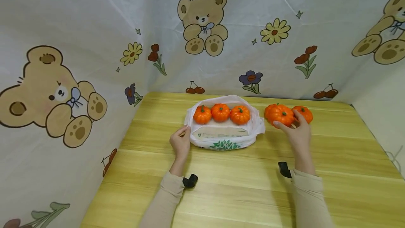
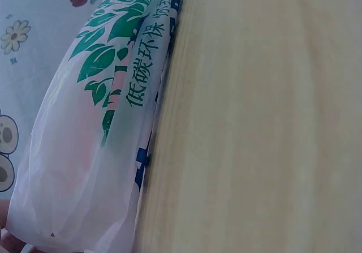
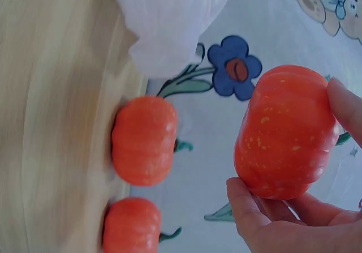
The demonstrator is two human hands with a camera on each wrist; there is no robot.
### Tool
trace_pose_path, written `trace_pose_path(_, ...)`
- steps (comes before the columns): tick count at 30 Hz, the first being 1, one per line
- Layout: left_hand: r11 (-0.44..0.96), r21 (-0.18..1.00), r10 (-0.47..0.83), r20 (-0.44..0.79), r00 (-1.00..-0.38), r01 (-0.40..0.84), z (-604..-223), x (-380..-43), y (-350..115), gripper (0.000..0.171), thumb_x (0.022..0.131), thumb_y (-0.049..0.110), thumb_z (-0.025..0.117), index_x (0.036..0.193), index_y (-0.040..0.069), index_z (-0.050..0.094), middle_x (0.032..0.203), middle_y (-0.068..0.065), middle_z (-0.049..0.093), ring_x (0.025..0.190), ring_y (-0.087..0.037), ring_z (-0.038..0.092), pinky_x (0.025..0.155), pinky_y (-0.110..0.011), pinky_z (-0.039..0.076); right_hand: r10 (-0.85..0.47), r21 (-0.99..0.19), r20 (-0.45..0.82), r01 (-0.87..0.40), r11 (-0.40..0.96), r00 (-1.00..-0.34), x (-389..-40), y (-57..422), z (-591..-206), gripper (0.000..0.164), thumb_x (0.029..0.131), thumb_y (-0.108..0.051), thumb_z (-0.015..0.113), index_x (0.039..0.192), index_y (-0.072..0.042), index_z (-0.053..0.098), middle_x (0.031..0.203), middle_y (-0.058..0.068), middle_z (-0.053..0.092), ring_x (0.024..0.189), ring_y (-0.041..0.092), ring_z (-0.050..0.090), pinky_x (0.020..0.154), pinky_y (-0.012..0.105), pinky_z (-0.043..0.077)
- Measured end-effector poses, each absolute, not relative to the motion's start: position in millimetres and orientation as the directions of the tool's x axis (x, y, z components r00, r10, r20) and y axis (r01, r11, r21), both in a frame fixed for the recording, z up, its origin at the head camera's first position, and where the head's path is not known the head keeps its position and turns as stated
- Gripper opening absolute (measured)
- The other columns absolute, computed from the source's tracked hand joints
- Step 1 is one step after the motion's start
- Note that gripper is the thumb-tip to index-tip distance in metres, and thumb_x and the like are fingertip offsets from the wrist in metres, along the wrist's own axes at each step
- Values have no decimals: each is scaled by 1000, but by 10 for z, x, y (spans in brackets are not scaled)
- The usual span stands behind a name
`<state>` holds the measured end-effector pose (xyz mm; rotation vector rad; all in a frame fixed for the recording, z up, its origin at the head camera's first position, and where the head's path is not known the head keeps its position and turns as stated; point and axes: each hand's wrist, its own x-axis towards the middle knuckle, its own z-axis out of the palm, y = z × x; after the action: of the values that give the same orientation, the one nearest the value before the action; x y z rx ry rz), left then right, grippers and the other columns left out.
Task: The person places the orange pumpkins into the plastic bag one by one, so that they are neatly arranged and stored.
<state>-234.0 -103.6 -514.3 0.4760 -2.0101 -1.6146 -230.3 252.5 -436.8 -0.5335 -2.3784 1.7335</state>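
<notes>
In the head view a white plastic bag [image 1: 224, 144] with green leaf print lies with its mouth spread wide. Three small orange pumpkins [image 1: 220, 112] sit in a row inside it. My left hand [image 1: 181, 143] pinches the bag's left rim; in the left wrist view only fingertips show at the corner. To the right of the bag, my right hand [image 1: 297, 134] grips a pumpkin [image 3: 288, 131] between thumb and fingers, held above the table. Two more pumpkins stand behind it on the table, one pumpkin [image 3: 144, 141] nearer the bag and another pumpkin [image 3: 133, 227] farther right.
The wood-grain table [image 1: 234, 192] runs back to a hanging cloth [image 1: 126, 17] printed with bears and flowers. A pale wall stands on the right, with a thin cable [image 1: 393, 156] near the table's edge. Black wrist mounts [image 1: 190, 181] stick out from both sleeves.
</notes>
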Motion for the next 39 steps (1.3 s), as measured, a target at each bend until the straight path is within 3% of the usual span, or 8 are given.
trace_pose_path(17, 217, 975, -561, 170, -811, 54, -5134, -2343, -1038, 14, 85, 8, 73, 96, -2, 77, 101, -18, 74, 89, -32, 71, 74, -39, 60, 109, -968, 32, -3, 251, -994, -2492, 1676, -4370, 88, 80, -11, 81, 152, -3, 31, 152, 20, 38, 134, 38, 44, 114, 47, 37)
trace_pose_path(25, 228, 972, -564, 176, -807, 53, -5142, -2343, -1040, 14, 85, 8, 73, 95, -2, 77, 100, -18, 74, 90, -32, 71, 72, -33, 60, -1, -959, 58, -56, 278, -998, -2560, 1256, -4439, 87, 76, -12, 84, 149, -2, 37, 147, 19, 43, 130, 35, 47, 112, 44, 40)
trace_pose_path(34, 209, 975, -563, 178, -807, 69, -5135, -2339, -1038, 14, 85, 7, 74, 95, -2, 77, 101, -18, 74, 91, -32, 71, 75, -41, 60, -82, -944, 29, -54, 327, -996, -2535, 861, -4526, 89, 74, -15, 86, 148, -1, 38, 146, 20, 45, 131, 37, 48, 110, 46, 42)
trace_pose_path(39, 222, 973, -567, 180, -804, 61, -5135, -2340, -1032, 14, 84, 8, 74, 94, -2, 78, 100, -18, 74, 87, -32, 71, 71, -34, 60, -117, -923, 31, -73, 377, -993, -2523, 682, -4610, 86, 73, -15, 87, 144, 1, 42, 142, 22, 49, 129, 37, 50, 108, 48, 44)
